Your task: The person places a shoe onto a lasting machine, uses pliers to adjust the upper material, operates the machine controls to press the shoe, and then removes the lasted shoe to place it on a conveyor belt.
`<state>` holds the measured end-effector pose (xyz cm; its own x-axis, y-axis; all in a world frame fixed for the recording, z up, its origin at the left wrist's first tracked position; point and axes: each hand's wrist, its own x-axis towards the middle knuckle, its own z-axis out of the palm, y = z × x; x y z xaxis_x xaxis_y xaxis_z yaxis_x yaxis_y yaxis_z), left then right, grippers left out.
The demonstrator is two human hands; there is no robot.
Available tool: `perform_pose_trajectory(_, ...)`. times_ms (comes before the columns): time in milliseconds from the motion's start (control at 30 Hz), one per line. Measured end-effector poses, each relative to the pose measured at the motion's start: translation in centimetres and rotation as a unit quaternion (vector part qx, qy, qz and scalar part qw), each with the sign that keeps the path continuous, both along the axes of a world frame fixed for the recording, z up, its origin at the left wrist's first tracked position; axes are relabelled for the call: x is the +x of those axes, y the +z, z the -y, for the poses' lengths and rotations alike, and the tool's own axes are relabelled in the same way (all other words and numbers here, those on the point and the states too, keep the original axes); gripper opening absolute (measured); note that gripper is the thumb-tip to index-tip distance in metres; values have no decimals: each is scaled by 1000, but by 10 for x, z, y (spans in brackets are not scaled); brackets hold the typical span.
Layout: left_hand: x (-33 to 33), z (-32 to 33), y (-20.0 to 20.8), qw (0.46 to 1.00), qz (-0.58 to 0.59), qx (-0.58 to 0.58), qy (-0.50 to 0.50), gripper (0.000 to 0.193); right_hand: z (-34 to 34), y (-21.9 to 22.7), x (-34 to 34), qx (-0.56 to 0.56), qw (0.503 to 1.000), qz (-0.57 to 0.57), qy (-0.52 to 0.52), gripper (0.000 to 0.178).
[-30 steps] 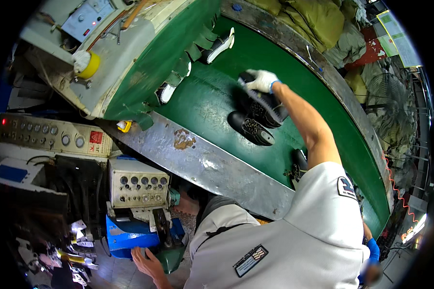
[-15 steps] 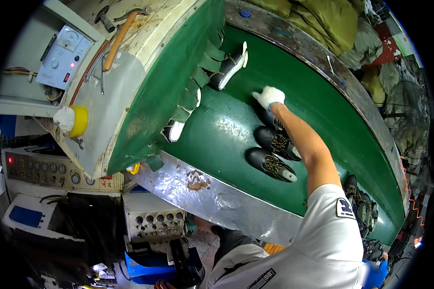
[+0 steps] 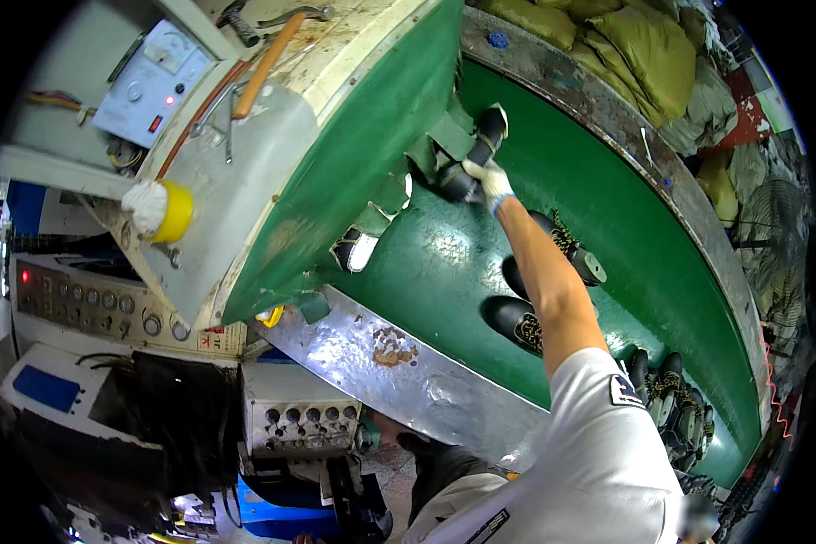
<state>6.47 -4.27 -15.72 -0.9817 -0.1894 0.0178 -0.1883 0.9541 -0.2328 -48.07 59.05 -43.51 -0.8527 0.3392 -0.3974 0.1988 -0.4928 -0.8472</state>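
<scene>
Gloved right fingers (image 3: 490, 179) grip a black shoe (image 3: 460, 185), which could slip if green flaps (image 3: 451, 136) beside them snag it.

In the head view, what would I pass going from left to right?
Pale blue control box, orange-handled hammer, brown patch on the metal ledge, gloved right hand touching a black shoe, thin white stick, wire-caged fan.

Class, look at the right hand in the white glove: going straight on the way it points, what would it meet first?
The black shoe with a pale edge, which the white-gloved right hand seems to grasp. Beyond it in that line hang green rectangular flaps, though their depth is unclear.
</scene>
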Motion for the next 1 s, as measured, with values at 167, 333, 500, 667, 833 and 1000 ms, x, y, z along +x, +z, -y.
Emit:
perform_pose_trajectory(167,13,21,0,999,-18,24,-12,30,56,42,169,-281,948,-38,146,64)
perform_pose_trajectory(333,2,23,-5,994,-27,107,17,22,197,137,318,-484,863,-34,144,88)
perform_pose_trajectory(500,-75,-2,18,678,-72,709,178,36,345,204,364,-529,809,52,251,53)
perform_pose_trajectory(667,-114,56,43,482,-94,851,184,56,447,228,393,-386,835,91,381,47)
perform_pose_trajectory(833,-57,132,48,462,-197,821,273,17,532,276,417,-297,808,45,507,51)
perform_pose_trajectory(1000,-5,182,29,392,-338,784,342,22,615,294,440,-224,795,36,562,48)
